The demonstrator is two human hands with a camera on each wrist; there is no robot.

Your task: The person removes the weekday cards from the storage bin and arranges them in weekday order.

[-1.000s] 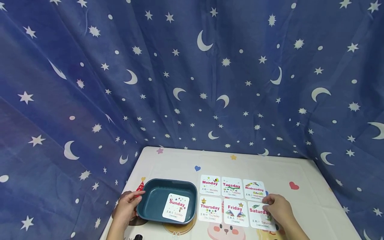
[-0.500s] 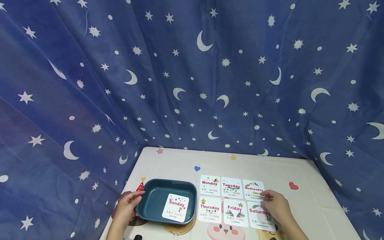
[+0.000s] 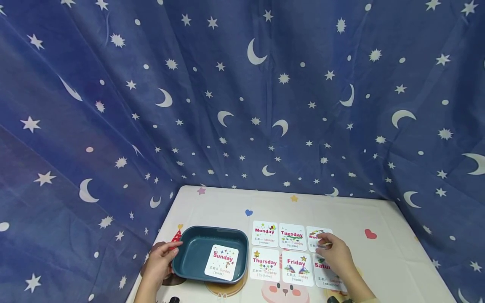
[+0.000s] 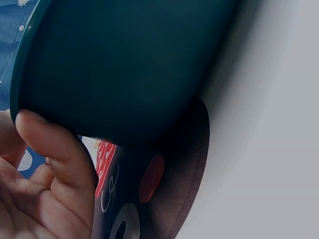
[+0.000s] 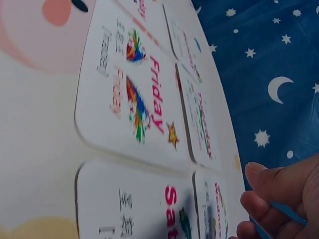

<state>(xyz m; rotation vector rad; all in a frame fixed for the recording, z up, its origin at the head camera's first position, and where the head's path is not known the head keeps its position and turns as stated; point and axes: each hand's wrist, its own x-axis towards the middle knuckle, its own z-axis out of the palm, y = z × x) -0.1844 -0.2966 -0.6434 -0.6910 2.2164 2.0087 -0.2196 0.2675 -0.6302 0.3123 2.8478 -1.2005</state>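
Note:
In the head view, a dark teal rectangular tray [image 3: 193,275] stands at the left of the table. The white "Sunday" card [image 3: 221,263] lies inside it. My left hand [image 3: 158,263] holds the tray's left rim, its thumb [image 4: 55,144] against the outer wall. Over the "Wednesday" card [image 3: 313,246] and the "Saturday" card [image 3: 326,275] hovers my right hand [image 3: 336,254], loosely curled with nothing in its fingers, partly hiding both. Beside them in two rows lie the "Monday" [image 3: 265,240], "Tuesday" [image 3: 292,243], "Thursday" [image 3: 265,272] and "Friday" [image 3: 297,275] cards.
A pale cartoon-printed cloth [image 3: 227,202] covers the table. Behind it and at the sides hangs a blue curtain [image 3: 242,126] with white stars and moons. Small dark objects [image 3: 174,299] show at the bottom edge, near each wrist.
My right hand has moved left from the right edges of the Wednesday and Saturday cards to over them, now hiding part of their words. The left hand, tray and cards stay put.

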